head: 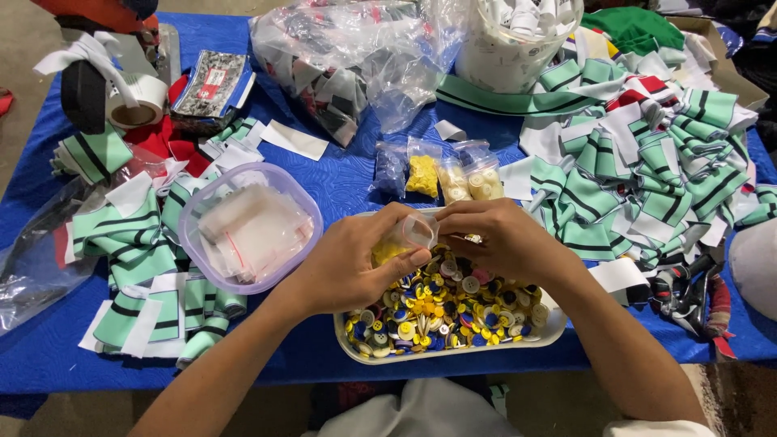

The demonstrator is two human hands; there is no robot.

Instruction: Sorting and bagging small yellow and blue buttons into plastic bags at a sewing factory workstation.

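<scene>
**Small bag held over the button tray**

Blue worktop point(356, 174) is crowded: green striped collar pieces point(647, 170) to my right, more stacked to my left, a clear tub of empty bags point(247, 226) beside the tray. White tray point(453, 350) of mixed buttons point(441, 311) sits under both hands. My left hand point(360, 267) fingers pinch a small clear bag point(409, 235) with yellow buttons inside; right hand point(498, 239) fingers are closed at its mouth. Risk, as I judge it: bag tips and buttons spill (mouth looks open).
</scene>
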